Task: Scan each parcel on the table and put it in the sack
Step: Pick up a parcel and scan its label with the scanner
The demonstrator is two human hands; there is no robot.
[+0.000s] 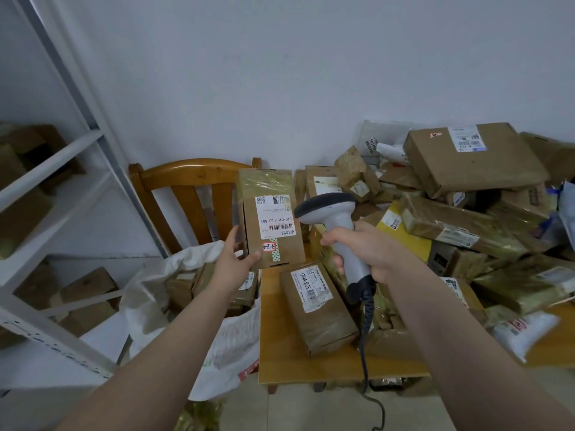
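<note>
Box (270, 219), brown card, taped: the left hand (233, 259) is gripping its lower left corner, thumb on the front, and is holding it upright in the air over the left edge of the surface (311, 365), label turned toward the scanner, presumably so the barcode is sitting in the beam's path. The label is showing "010-010-L30-551" printed sideways above a barcode; a small sticker below it is carrying red handwriting, apparently "3-24". Scanner (326, 208), grey, corded: the right hand (370, 247) is clenching its handle and is aiming the head left at the box from just beside it, not touching; its cable (363, 353) is hanging down past the front edge. Sack (230, 337), white, is standing open just off the left edge, below the held box, likely so that each scanned parcel is going straight in; several boxes are already lying inside. Second box (317, 306) is lying flat near the front left corner, label up, showing "12V4A-5525". Pile (466, 206) of parcels is crowding the right side and far edge. Chair (186, 181) is standing behind the sack; rack (62, 169) at left is holding more boxes. Judgement: the scanning step is in hand, and much of the task is remaining.
</note>
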